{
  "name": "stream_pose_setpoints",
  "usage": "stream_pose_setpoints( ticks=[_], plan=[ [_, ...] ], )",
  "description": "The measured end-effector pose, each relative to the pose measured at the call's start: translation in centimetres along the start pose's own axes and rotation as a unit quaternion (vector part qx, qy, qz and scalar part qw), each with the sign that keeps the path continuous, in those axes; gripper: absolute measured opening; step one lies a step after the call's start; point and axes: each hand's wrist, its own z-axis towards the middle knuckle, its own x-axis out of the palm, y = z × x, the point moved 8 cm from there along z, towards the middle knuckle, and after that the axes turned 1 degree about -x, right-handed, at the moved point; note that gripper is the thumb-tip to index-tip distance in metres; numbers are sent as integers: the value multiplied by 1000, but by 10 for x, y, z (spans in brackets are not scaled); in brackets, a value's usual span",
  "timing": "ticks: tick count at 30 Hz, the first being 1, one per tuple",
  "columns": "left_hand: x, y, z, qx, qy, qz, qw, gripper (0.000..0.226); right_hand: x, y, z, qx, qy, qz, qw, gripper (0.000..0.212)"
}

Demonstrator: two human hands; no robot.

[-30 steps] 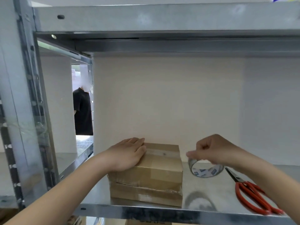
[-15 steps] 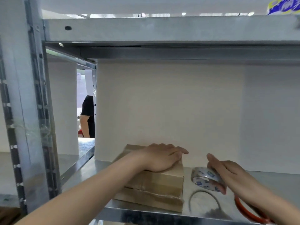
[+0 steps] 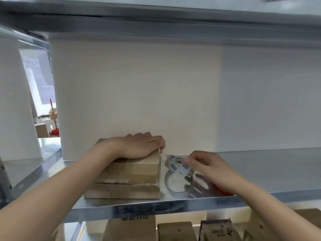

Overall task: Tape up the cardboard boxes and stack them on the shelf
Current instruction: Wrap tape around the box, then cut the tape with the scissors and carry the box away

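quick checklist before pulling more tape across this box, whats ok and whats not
1. Box held steady: ok, left hand lies flat on the cardboard box.
2. Tape roll in hand: ok, right hand grips the tape roll beside the box.
3. Tape attached to box: cannot tell, blurred.
4. Box fully on the shelf: ok.
5. Scissors in reach: ok, red handle shows by the right wrist, mostly hidden.
6. Lower box seam: not ok, looks torn and rough.

Plain off-white wall (image 3: 139, 87) behind, w/ a grey metal beam (image 3: 156, 20) overhead. Doorway (image 3: 43, 101) on the left, room beyond's blurry.
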Motion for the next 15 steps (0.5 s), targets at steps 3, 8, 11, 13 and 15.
stream_pose_setpoints(
  ticks=[3,8,11,13,15],
  plan=[
    [-2,-2,0,6,-2,-19,1000,39,-44,3,-8,-10,-145,-29,989,11],
    [-3,-2,-1,16,-31,-48,998,35,-53,-36,-27,203,27,-349,914,30],
    [-3,-2,-2,15,-32,-55,998,35,-49,-40,-34,243,81,-378,890,38],
    [-3,-3,-2,17,-33,-53,998,35,-54,-37,-35,248,81,-374,890,36],
    [-3,-4,-3,19,-36,-48,998,36,-59,-39,-35,261,81,-379,884,33]
  ],
)
